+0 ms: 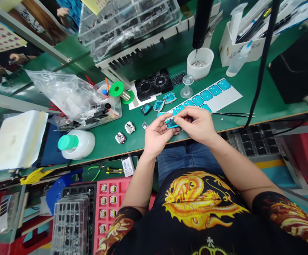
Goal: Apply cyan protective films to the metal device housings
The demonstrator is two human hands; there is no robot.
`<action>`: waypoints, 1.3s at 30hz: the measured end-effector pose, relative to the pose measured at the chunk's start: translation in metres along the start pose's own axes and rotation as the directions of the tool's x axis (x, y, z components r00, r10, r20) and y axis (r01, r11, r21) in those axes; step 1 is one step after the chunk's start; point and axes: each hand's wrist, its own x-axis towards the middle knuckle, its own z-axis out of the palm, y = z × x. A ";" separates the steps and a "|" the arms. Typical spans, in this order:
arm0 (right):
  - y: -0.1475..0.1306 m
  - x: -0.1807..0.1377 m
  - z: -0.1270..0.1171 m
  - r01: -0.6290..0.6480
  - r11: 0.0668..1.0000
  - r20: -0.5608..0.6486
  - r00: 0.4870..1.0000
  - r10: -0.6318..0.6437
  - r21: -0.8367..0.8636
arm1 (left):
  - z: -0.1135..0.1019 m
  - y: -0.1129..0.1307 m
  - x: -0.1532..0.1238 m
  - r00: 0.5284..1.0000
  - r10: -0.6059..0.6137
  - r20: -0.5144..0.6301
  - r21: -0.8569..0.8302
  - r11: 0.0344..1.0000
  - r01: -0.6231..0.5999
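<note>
- A black cable (262, 67) hangs in front of the worktop (104, 136) at right, crossing your view of it; tweezers (233, 114) lie near the edge, right of your hands.
- Beyond your hands, a white sheet (230, 96) bearing blue panels runs to the far right, its near-left end partly covered by them.
- Three blue-faced units (158, 105) sit just far-left of that sheet; two pale units (129, 127) stand nearer, to the left.
- A green solder spool (116, 89) stands farther left, a capped bottle (83, 145) at near left.
- You hold the small blue-faced casing (171, 123) over the worktop's near edge: your left hand (156, 135) has its fingers gripping the left side, and your right hand (199, 124) pinches the right end.
- The white cup (200, 69), far right, contains small silvery pieces, a black driver (202, 26) hanging over it.
- The white box (227, 47) farther right holds pens and papers.
- Below the worktop, near left, a pink tray (123, 183) carries small units in its compartments.
</note>
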 end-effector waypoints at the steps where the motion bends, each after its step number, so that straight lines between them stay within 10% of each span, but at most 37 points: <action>1: 0.000 0.000 0.000 0.000 1.000 -0.001 1.000 0.000 0.002 | 0.000 0.000 0.000 1.000 0.000 0.002 0.001 1.000 0.000; 39: 0.002 -0.001 0.000 0.036 0.998 -0.016 0.999 -0.037 -0.048 | 0.001 0.000 -0.001 1.000 0.008 0.006 0.039 0.999 -0.008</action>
